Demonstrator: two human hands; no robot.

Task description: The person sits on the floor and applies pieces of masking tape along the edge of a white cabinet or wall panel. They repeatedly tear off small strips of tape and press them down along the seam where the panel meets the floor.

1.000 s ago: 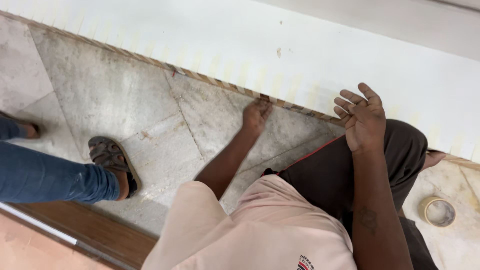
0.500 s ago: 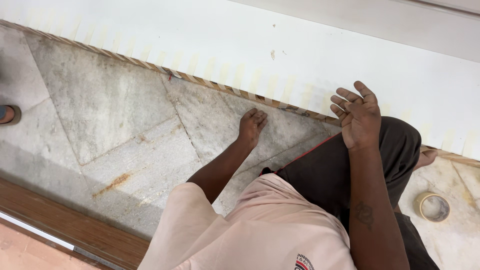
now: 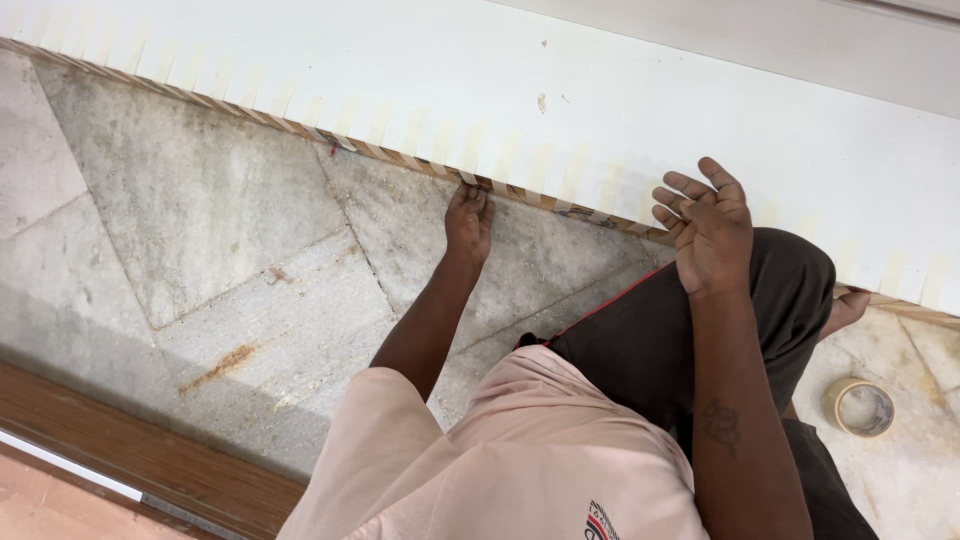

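Observation:
My left hand lies flat on the marble floor, its fingertips pressing the brown tape strip that runs along the joint between floor and white wall. Short pale tape pieces stick up the wall from that strip. My right hand rests on my raised knee in dark trousers, fingers spread and holding nothing.
A roll of pale masking tape lies on the floor at the right, beside my leg. A brown wooden threshold crosses the lower left corner. A rust stain marks the marble.
Another person's sandalled foot and jeans leg have left the view at the left. My left hand slid back a little, then reached up to the tape strip. My right hand stayed on the knee.

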